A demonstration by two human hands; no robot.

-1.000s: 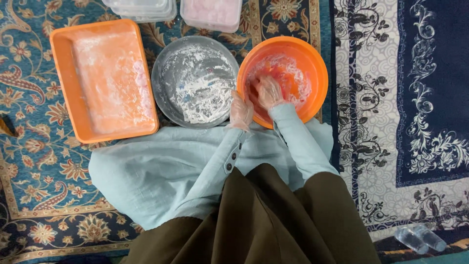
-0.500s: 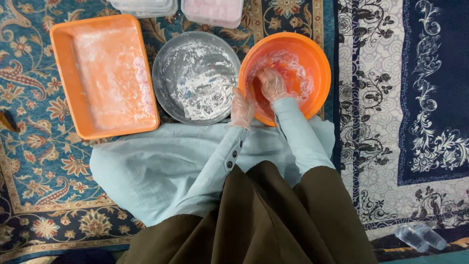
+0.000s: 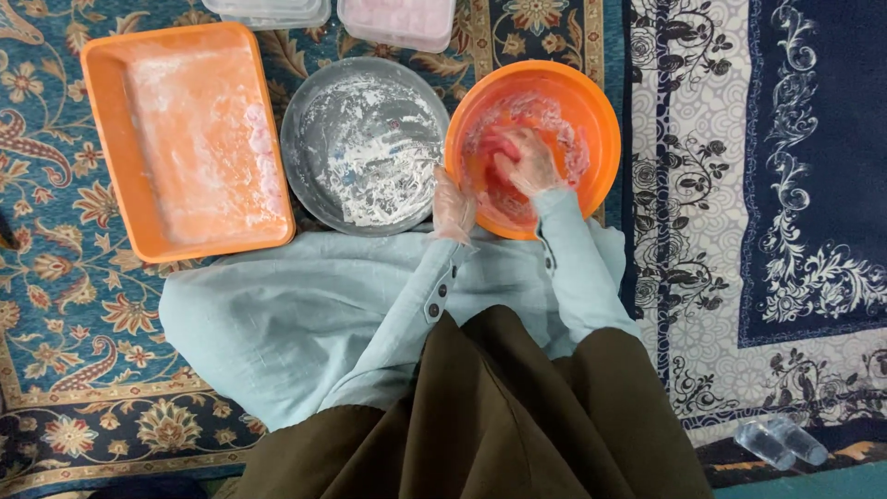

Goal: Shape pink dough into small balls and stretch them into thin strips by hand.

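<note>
Patterned carpet (image 3: 55,305) bears one orange bowl (image 3: 591,111); right hand (image 3: 525,162) fingers grasp pink dough (image 3: 497,148), left hand (image 3: 453,205) grips its rim.

This looks like a home, with food being prepared on the floor of a carpeted room. Patterned rugs cover the floor: a blue floral carpet (image 3: 55,305) lies to the left of the hands, and a navy-and-white rug (image 3: 767,185) to their right. Household kitchenware sits straight on the carpet: an orange bowl (image 3: 591,102) around the right hand (image 3: 522,162), a floured metal pan (image 3: 365,148) just left of the left hand (image 3: 453,205), an orange tray (image 3: 185,139) farther left, and lidded plastic containers (image 3: 397,20) beyond.
</note>
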